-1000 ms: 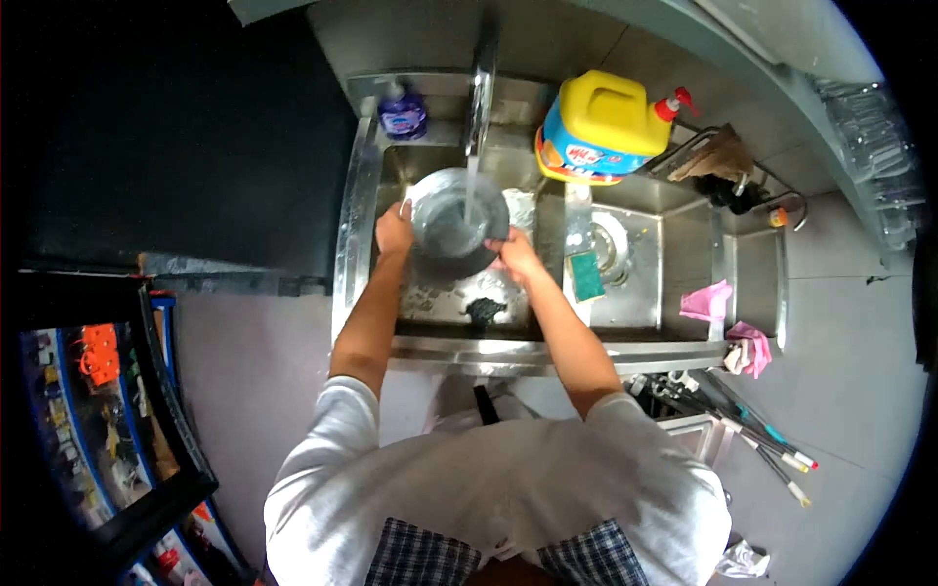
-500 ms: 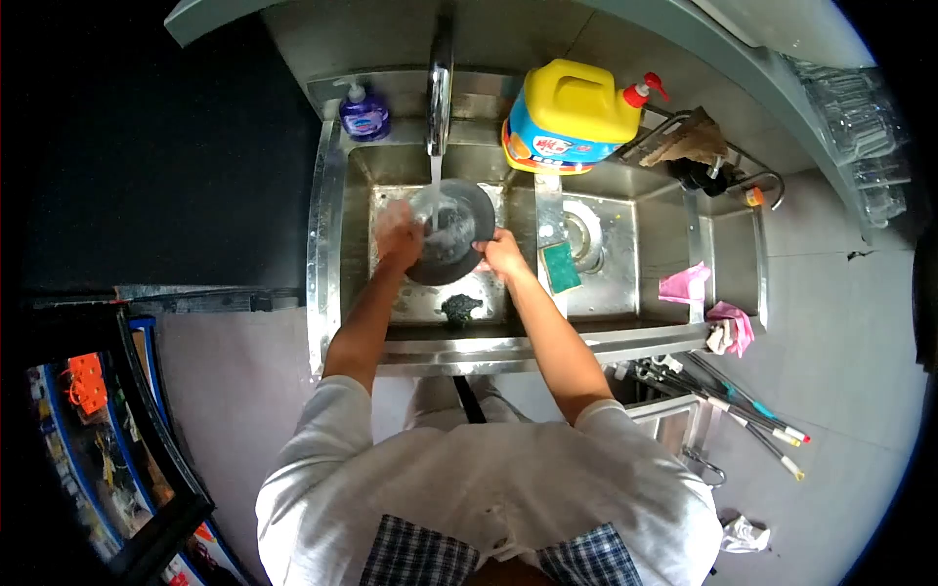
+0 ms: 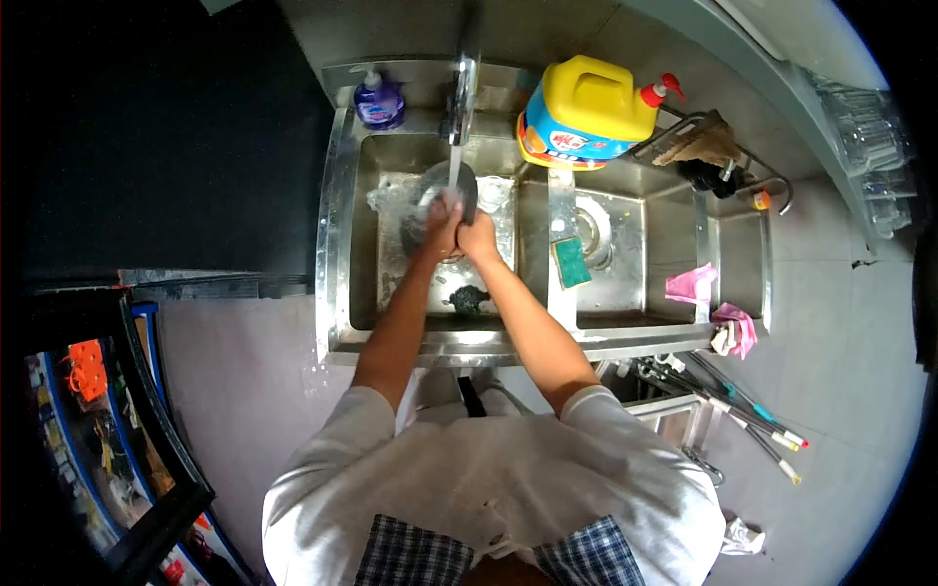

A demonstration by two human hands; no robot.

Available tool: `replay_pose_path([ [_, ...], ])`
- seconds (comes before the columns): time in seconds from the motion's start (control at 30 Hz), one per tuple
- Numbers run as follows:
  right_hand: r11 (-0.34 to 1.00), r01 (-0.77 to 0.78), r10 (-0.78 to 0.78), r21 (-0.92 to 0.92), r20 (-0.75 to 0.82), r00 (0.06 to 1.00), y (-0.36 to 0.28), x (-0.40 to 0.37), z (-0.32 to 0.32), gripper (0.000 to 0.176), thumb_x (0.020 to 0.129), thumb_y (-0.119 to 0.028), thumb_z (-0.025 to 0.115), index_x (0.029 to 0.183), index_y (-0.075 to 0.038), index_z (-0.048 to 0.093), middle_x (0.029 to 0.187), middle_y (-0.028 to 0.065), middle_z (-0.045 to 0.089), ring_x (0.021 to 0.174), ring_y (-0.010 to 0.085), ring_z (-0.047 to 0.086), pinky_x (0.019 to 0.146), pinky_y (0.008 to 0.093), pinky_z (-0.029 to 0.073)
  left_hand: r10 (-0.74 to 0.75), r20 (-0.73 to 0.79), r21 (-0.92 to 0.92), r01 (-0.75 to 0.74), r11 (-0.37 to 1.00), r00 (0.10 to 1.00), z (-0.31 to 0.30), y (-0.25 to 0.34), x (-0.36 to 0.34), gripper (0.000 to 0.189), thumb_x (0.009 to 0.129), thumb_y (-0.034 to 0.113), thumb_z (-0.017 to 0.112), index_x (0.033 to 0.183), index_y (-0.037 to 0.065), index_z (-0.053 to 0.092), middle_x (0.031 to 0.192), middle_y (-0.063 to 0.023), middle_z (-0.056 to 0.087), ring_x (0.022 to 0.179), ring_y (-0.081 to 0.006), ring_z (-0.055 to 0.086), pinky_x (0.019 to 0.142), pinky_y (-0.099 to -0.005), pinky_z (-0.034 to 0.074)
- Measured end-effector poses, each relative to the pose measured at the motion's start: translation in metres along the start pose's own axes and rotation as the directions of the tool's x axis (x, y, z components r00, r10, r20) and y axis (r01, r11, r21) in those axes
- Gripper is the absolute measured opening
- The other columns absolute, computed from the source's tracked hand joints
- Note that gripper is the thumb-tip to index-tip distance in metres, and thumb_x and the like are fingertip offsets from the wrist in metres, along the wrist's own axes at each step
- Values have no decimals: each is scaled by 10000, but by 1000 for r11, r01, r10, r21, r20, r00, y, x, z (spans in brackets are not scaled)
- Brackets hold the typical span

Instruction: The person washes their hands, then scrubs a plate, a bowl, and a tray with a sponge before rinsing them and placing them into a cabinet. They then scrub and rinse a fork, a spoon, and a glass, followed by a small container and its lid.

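Note:
Under the running tap, a dark round plate is tilted in the left sink basin, with water splashing over it. My right hand is closed on its near right edge. My left hand lies against the plate, close beside my right hand; its fingers are smeared by motion and water. A black scouring pad rests on the basin floor just below my hands. On the divider to the right lies a green and yellow sponge.
A purple soap bottle and a large yellow detergent jug stand behind the basins. Pink cloths hang over the right divider. Glasses sit at the upper right; long poles lie below the sink's right side.
The plate has turned from facing up to a steeper tilt. My left hand has moved right across it and my right hand left, so they are now close together.

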State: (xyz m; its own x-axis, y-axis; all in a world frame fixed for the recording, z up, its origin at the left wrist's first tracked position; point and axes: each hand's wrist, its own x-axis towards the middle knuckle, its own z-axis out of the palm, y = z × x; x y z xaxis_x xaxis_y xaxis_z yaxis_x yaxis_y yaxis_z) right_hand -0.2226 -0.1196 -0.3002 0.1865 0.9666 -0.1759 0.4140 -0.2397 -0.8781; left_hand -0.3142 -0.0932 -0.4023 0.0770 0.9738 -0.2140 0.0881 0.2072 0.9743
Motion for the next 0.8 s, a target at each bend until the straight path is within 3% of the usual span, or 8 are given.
replay_pose_path([
  [0.1,997,-55,50,-59,-83,995,-44,-8,-19,166,761,-37,498,815,76,608,767,232,644,788,371,645,688,406,492,-10,264,-669,191,718,965,8,70,-48,555,971,338,364,1412,30,228,1478,-89,199,1360,-188,160,1093,-294,109],
  [0.23,897,-379,340,226,196,920,-49,7,-35,181,778,-54,483,825,88,585,730,239,624,676,337,653,545,394,509,-85,558,157,-5,988,826,-49,106,-65,601,924,332,476,1413,72,244,1457,-114,260,1352,-184,209,1079,-289,184],
  [0.33,831,-448,358,328,301,884,-63,19,-33,212,800,-57,458,905,96,560,734,224,602,572,338,636,383,389,496,71,492,453,-324,830,868,-67,98,-73,503,903,285,519,1338,67,392,1316,-158,462,1195,-265,449,993,-363,333],
  [0.37,820,-494,355,289,420,835,-46,34,-21,305,824,-138,439,913,127,563,787,229,617,579,325,641,483,397,548,76,383,534,-288,795,921,-67,102,-66,305,891,203,541,1137,21,548,967,-154,636,885,-280,598,790,-399,457],
  [0.6,991,81,-63,-106,160,985,24,81,-7,674,820,-470,567,1217,67,470,1161,211,551,1060,326,547,858,460,460,-166,-198,-183,130,975,966,-80,103,-61,176,849,196,624,921,36,633,776,-25,617,707,-132,540,605,-309,427],
  [0.67,980,-73,79,-184,28,996,40,60,-11,728,809,-472,585,1275,61,417,1242,230,498,1104,322,516,955,427,391,-267,-249,-428,141,893,931,-82,102,-60,189,837,203,650,938,45,631,831,-20,625,754,-140,563,619,-316,444],
  [0.7,957,-256,233,137,166,958,46,52,-14,692,819,-452,591,1275,40,423,1240,202,507,1104,299,518,951,420,398,-383,-253,-521,208,827,888,-76,121,-70,212,834,211,658,959,43,624,859,-29,627,779,-154,577,639,-329,458],
  [0.8,341,-686,318,642,608,727,65,35,-25,519,862,-379,586,1239,-40,474,1218,109,543,1089,240,530,935,401,421,-413,-127,-711,208,672,902,-81,86,-64,423,819,333,672,1063,6,556,993,-100,626,920,-255,606,712,-434,501],
])
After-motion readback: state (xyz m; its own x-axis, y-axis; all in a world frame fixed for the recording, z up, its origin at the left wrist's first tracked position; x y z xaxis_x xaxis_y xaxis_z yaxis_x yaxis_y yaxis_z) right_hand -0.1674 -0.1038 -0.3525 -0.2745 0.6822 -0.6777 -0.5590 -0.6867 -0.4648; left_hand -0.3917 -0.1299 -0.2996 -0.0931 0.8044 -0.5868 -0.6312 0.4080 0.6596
